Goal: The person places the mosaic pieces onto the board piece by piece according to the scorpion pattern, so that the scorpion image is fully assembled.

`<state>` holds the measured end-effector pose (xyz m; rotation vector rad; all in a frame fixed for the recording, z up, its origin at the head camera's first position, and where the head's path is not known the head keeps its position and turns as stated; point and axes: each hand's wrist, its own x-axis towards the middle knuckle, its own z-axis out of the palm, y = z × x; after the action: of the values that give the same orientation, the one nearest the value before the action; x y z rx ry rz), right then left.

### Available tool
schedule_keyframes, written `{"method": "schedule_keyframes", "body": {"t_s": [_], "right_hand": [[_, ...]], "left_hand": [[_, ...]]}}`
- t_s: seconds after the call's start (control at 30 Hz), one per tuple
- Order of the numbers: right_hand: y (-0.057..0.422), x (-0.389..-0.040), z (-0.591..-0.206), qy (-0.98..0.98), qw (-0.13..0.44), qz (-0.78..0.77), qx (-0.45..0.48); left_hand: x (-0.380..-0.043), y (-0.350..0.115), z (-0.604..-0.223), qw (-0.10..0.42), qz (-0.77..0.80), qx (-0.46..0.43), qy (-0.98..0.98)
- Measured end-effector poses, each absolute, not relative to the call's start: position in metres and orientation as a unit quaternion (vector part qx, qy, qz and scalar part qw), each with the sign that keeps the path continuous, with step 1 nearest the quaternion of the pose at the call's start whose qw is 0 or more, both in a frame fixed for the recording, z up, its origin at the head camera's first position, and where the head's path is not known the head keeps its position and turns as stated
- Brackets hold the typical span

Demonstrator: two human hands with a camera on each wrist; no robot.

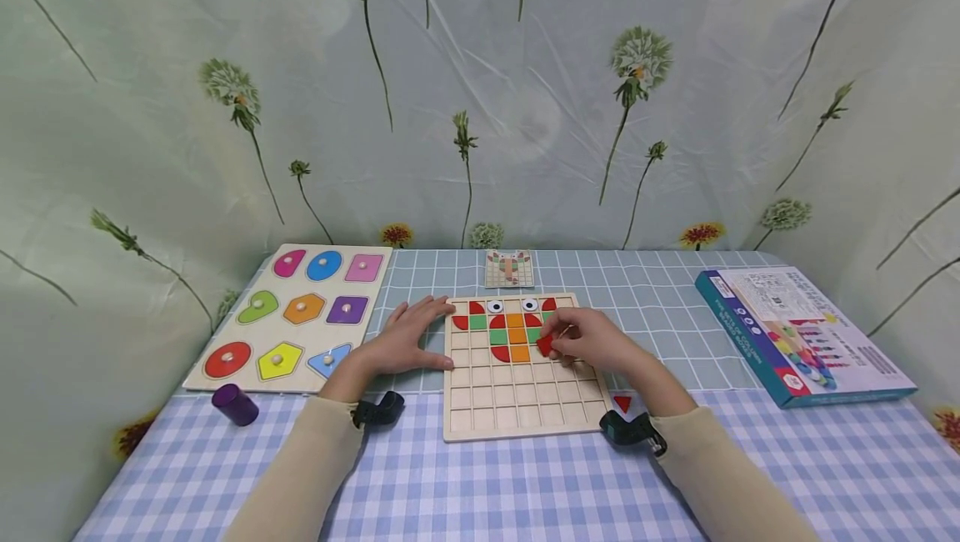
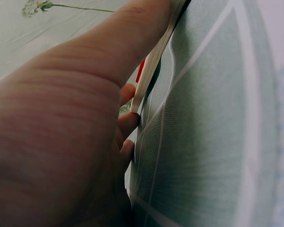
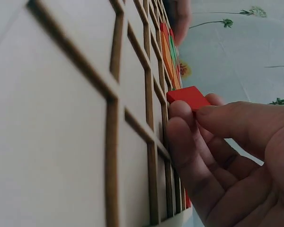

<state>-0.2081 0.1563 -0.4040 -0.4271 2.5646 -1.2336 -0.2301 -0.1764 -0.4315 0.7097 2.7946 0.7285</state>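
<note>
A wooden grid board (image 1: pixel 495 398) lies in the middle of the table in the head view. Red, green and orange pieces (image 1: pixel 515 332) and two eye pieces (image 1: pixel 530 305) fill part of its upper rows. My right hand (image 1: pixel 596 340) pinches a small flat red piece (image 3: pixel 188 97) between thumb and fingers, close over the cells right of the orange column. At the board's left edge rests my left hand (image 1: pixel 405 340), fingers extended toward the top corner and thumb (image 2: pixel 132 38) along the side. A loose red triangle (image 1: pixel 622 403) lies by the right wrist.
Behind the board is a small pattern card (image 1: pixel 509 269). To the left lie a knobbed shape puzzle (image 1: pixel 255 333) and a purple cylinder (image 1: pixel 236 404). A boxed game (image 1: pixel 810 333) sits at the right. A flower-printed curtain (image 1: pixel 525 108) hangs behind the table.
</note>
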Motion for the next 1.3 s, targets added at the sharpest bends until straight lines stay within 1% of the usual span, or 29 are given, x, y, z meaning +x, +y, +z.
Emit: {"method": "schedule_keyframes", "body": {"t_s": [0.13, 0.7, 1.13, 1.3], "right_hand": [[0.1540, -0.2083, -0.4061, 0.889, 0.126, -0.416, -0.145], [0.1521, -0.2059, -0.4079, 0.903, 0.078, -0.368, -0.205], [0.1515, -0.2060, -0.4083, 0.909, 0.082, -0.348, -0.213], [0.1512, -0.2065, -0.4074, 0.915, 0.090, -0.340, -0.197]], "left_hand": [[-0.2302, -0.1763, -0.4315, 0.084, 0.243, 0.237, 0.937], [-0.2287, -0.1739, -0.4271, 0.087, 0.252, 0.236, 0.934], [-0.2277, -0.1748, -0.4279, 0.090, 0.251, 0.232, 0.936], [-0.2276, -0.1744, -0.4275, 0.090, 0.250, 0.231, 0.936]]}}
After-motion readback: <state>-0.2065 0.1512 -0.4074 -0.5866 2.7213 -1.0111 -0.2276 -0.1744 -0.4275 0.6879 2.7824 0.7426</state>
